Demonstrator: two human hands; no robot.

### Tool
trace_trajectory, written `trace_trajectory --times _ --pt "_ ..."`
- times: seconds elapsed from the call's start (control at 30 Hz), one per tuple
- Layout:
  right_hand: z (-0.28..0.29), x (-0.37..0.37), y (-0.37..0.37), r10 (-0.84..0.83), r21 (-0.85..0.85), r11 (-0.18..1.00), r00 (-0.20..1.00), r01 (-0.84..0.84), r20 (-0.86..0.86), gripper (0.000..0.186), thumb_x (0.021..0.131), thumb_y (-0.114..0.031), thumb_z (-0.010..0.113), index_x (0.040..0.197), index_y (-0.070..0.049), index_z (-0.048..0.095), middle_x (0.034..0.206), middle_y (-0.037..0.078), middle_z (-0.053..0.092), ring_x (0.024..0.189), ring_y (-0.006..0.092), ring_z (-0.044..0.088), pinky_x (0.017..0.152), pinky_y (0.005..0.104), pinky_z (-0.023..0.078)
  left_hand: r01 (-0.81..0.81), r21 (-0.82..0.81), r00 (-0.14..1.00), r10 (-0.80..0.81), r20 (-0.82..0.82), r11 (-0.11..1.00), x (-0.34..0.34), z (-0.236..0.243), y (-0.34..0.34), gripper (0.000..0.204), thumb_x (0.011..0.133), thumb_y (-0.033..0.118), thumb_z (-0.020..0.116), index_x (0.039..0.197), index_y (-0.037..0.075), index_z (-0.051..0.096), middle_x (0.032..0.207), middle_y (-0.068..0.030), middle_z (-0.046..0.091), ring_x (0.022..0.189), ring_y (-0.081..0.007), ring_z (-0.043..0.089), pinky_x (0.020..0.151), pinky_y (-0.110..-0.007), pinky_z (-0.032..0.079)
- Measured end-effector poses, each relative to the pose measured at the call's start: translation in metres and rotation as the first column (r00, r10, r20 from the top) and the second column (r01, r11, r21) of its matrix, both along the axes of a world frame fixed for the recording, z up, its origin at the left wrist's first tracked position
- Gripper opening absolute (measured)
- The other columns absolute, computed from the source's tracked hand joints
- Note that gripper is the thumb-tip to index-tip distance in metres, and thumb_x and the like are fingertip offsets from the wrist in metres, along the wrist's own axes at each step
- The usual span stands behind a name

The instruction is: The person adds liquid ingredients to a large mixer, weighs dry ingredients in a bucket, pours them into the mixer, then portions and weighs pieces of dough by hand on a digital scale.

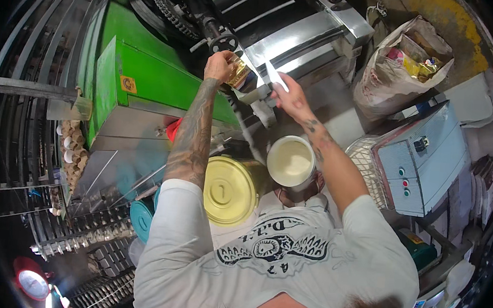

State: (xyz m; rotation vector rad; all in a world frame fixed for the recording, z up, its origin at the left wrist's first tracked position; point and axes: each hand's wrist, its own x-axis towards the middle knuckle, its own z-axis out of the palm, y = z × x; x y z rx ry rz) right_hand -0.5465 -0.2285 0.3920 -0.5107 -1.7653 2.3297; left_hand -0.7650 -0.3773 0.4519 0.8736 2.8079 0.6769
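Both arms reach forward to the metal roller machine. My left hand is closed on a shiny gold packet, held beside a small black handwheel. To its right, my right hand grips a knife whose pale, pointed blade angles up and left toward the machine. The knife's handle is mostly covered by my fingers. Below my right hand stands a white bucket with pale powdery stuff inside. Left of that bucket is a round container with a yellow lid.
A green machine cabinet fills the left side, with egg trays beyond it. At the right stand a large sack of wrappers and a pale blue control box with buttons. An exposed chain runs near the rollers.
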Motion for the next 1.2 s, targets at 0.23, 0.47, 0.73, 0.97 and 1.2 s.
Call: trace_trajectory --times 0.23,0.47,0.73,0.97,1.2 --pt "-0.004 -0.067 -0.019 0.005 0.214 0.977 1.0 -0.011 0.031 0.05 0.095 -0.028 0.055 0.14 -0.005 0.053 0.069 0.008 0.068 0.067 0.0168 0.068 0.069 0.0325 0.053 0.097 -0.009 0.963 -0.096 -0.251 0.995 0.017 -0.004 0.004 0.025 0.083 0.018 0.072 0.107 0.014 0.073 0.1 -0.0127 0.066 0.096 -0.0336 0.066 0.082 -0.043 0.053" --pt "-0.001 -0.06 -0.03 0.004 0.265 0.964 0.999 -0.017 0.049 0.05 0.099 -0.029 0.054 0.145 -0.01 0.051 0.069 0.002 0.062 0.06 0.0095 0.056 0.061 0.0283 0.049 0.142 0.047 0.954 -0.124 -0.274 0.989 0.016 -0.01 -0.005 0.019 0.085 0.015 0.069 0.103 0.013 0.073 0.097 -0.0106 0.064 0.095 -0.0321 0.065 0.081 -0.042 0.053" --pt "-0.013 -0.069 -0.022 -0.012 0.205 0.979 0.999 0.004 0.042 0.049 0.098 -0.029 0.053 0.143 -0.01 0.052 0.072 0.007 0.066 0.068 0.0171 0.063 0.069 0.0323 0.05 0.177 -0.025 0.879 -0.169 -0.447 0.984 0.032 -0.013 0.007 0.018 0.083 0.011 0.068 0.098 0.018 0.075 0.09 -0.0004 0.066 0.087 -0.0187 0.063 0.086 -0.039 0.03" --pt "-0.016 -0.071 -0.024 -0.064 0.408 0.909 0.997 0.08 -0.053 0.047 0.099 -0.028 0.055 0.141 -0.008 0.054 0.073 0.008 0.064 0.064 0.0127 0.058 0.065 0.0308 0.05 0.104 0.048 0.912 -0.076 -0.403 0.993 0.026 -0.02 0.006 0.022 0.077 0.008 0.07 0.096 0.018 0.076 0.091 0.0008 0.067 0.089 -0.0175 0.063 0.087 -0.039 0.03" --pt "-0.01 -0.065 -0.032 -0.004 0.365 0.931 1.0 0.011 -0.02 0.046 0.095 -0.031 0.052 0.134 -0.006 0.058 0.118 0.025 0.066 0.112 0.0422 0.062 0.096 0.0428 0.049 0.104 0.05 0.935 -0.08 -0.346 0.993 0.019 -0.015 0.005 0.015 0.082 0.019 0.071 0.096 0.018 0.076 0.092 0.0003 0.069 0.088 -0.0195 0.064 0.088 -0.038 0.031"
